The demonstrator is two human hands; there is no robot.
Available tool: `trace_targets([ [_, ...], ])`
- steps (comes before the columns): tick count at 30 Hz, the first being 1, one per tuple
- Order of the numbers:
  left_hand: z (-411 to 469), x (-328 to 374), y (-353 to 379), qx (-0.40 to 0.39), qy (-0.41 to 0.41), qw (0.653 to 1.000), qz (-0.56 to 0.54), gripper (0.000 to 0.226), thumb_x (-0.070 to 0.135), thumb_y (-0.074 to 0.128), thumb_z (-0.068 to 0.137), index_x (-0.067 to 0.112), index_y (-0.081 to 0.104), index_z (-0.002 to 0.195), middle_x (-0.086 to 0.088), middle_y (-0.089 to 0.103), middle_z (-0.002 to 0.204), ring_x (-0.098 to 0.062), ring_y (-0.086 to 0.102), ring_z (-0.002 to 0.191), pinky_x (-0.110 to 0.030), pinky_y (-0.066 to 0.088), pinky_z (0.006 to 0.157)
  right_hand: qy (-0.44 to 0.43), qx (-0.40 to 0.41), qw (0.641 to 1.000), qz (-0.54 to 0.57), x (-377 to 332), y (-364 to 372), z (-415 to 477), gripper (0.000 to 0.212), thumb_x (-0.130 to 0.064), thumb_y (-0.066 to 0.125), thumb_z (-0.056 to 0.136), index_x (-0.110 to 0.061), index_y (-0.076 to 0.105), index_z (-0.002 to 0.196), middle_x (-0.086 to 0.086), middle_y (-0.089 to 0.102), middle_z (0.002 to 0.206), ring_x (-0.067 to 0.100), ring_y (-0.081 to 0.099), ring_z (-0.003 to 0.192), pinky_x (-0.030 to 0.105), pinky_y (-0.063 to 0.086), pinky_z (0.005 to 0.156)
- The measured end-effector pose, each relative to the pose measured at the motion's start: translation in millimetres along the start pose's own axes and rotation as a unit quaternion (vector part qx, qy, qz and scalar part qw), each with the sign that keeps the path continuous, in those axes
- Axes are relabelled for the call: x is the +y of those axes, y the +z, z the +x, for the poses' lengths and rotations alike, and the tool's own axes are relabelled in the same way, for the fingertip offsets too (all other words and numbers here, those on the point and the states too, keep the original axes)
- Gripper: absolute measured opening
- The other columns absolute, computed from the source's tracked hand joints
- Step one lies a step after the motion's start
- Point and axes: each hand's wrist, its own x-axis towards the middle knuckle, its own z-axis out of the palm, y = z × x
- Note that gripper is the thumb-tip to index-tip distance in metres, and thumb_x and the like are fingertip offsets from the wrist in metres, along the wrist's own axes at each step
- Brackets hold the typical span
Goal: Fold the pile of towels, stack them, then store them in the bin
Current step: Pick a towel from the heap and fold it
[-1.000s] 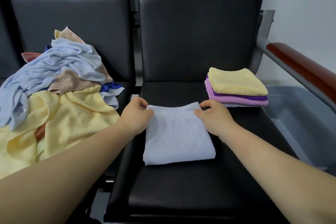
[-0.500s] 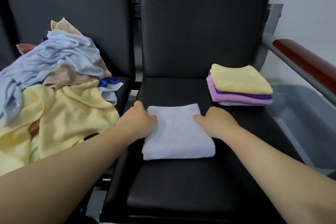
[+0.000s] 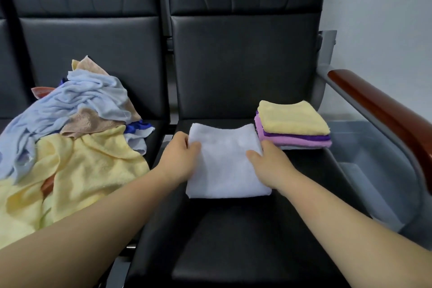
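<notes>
Gripping the folded towel (image 3: 225, 161) by its side edges, the left hand (image 3: 181, 159) and right hand (image 3: 268, 163) each curl a thumb over the top, mid-seat (image 3: 233, 229). Its far right corner just reaches the stack (image 3: 293, 124) at 2 o'clock. Bare cushion lies toward 6 o'clock. The pile (image 3: 70, 138) sits at 9 o'clock, and the bin (image 3: 374, 159) at 3 o'clock below the armrest (image 3: 385, 110).

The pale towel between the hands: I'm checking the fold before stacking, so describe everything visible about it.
The pale towel is a whitish, fluffy terry cloth folded into a neat, thick rectangle, lying on the black seat. The left hand and right hand grip its side edges, thumbs on top. Its far right corner sits close beside the folded stack; contact is unclear.
</notes>
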Motion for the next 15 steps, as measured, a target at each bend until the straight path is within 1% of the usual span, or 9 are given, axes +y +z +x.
trace_targets([
  [1, 2.7, 10.7, 1.4, 0.006, 0.016, 1.000, -0.013, 0.017, 0.028, 0.049, 0.101, 0.012, 0.050, 0.096, 0.001, 0.055, 0.086, -0.012, 0.049, 0.072, -0.029, 0.038, 0.060, -0.009, 0.024, 1.000, 0.011, -1.6, -11.2, 2.3, 0.026, -0.040, 0.049, 0.106, -0.017, 0.050, 0.119, 0.000, 0.057, 0.107, 0.014, 0.054, 0.086, 0.034, 0.042, 0.070],
  [2, 7.7, 23.5, 5.2, 0.008, 0.031, 0.999, -0.026, 0.016, 0.028, 0.049, 0.102, 0.013, 0.049, 0.096, 0.001, 0.055, 0.087, -0.012, 0.050, 0.073, -0.029, 0.038, 0.060, -0.019, 0.045, 0.999, 0.020, -2.7, -24.8, 6.3, 0.027, -0.040, 0.048, 0.107, -0.017, 0.048, 0.122, -0.002, 0.057, 0.105, 0.013, 0.053, 0.085, 0.033, 0.039, 0.067],
  [4, 19.1, 48.6, 15.4, 0.008, 0.051, 0.998, -0.041, 0.014, 0.027, 0.048, 0.102, 0.014, 0.048, 0.096, 0.002, 0.054, 0.086, -0.012, 0.049, 0.072, -0.029, 0.037, 0.059, -0.032, 0.079, 0.996, 0.018, -3.9, -50.9, 16.2, 0.024, -0.039, 0.046, 0.107, -0.018, 0.048, 0.118, -0.002, 0.057, 0.098, 0.013, 0.052, 0.082, 0.031, 0.035, 0.060],
  [7, 47.7, 91.4, 46.1, -0.012, 0.078, 0.995, -0.057, 0.016, 0.025, 0.046, 0.102, 0.010, 0.048, 0.102, 0.000, 0.055, 0.089, -0.013, 0.049, 0.072, -0.029, 0.038, 0.058, -0.039, 0.150, 0.988, 0.004, 3.8, -93.9, 40.7, 0.021, -0.037, 0.047, 0.107, -0.019, 0.052, 0.115, -0.001, 0.058, 0.099, 0.013, 0.053, 0.081, 0.031, 0.036, 0.061],
  [9, 71.0, 115.2, 69.0, -0.021, 0.080, 0.993, -0.082, 0.017, 0.024, 0.046, 0.101, 0.007, 0.048, 0.105, -0.001, 0.054, 0.088, -0.014, 0.048, 0.071, -0.030, 0.040, 0.059, -0.032, 0.185, 0.982, -0.012, 9.9, -117.4, 61.1, 0.021, -0.037, 0.048, 0.107, -0.017, 0.053, 0.111, -0.002, 0.056, 0.095, 0.012, 0.051, 0.078, 0.030, 0.035, 0.059],
  [11, 96.4, 134.2, 92.3, -0.032, 0.070, 0.992, -0.102, 0.016, 0.024, 0.046, 0.100, 0.008, 0.048, 0.103, -0.001, 0.052, 0.087, -0.015, 0.046, 0.070, -0.031, 0.040, 0.060, -0.021, 0.212, 0.977, -0.016, 15.9, -136.9, 86.3, 0.024, -0.036, 0.049, 0.106, -0.012, 0.054, 0.106, -0.001, 0.056, 0.092, 0.017, 0.051, 0.077, 0.030, 0.033, 0.057],
  [13, 121.0, 148.0, 116.1, -0.042, 0.065, 0.991, -0.110, 0.013, 0.023, 0.046, 0.100, 0.010, 0.047, 0.100, -0.002, 0.052, 0.087, -0.015, 0.046, 0.069, -0.031, 0.039, 0.058, -0.010, 0.235, 0.972, -0.021, 23.9, -151.5, 113.4, 0.026, -0.035, 0.052, 0.105, -0.010, 0.055, 0.102, 0.003, 0.059, 0.095, 0.023, 0.053, 0.081, 0.034, 0.035, 0.060],
  [15, 141.3, 153.0, 137.4, -0.047, 0.053, 0.992, -0.108, 0.012, 0.023, 0.048, 0.100, 0.011, 0.048, 0.100, -0.002, 0.052, 0.088, -0.015, 0.047, 0.070, -0.030, 0.040, 0.058, 0.004, 0.240, 0.970, -0.031, 34.2, -157.4, 137.0, 0.025, -0.035, 0.053, 0.104, -0.010, 0.055, 0.102, 0.005, 0.061, 0.099, 0.026, 0.055, 0.088, 0.035, 0.038, 0.069],
])
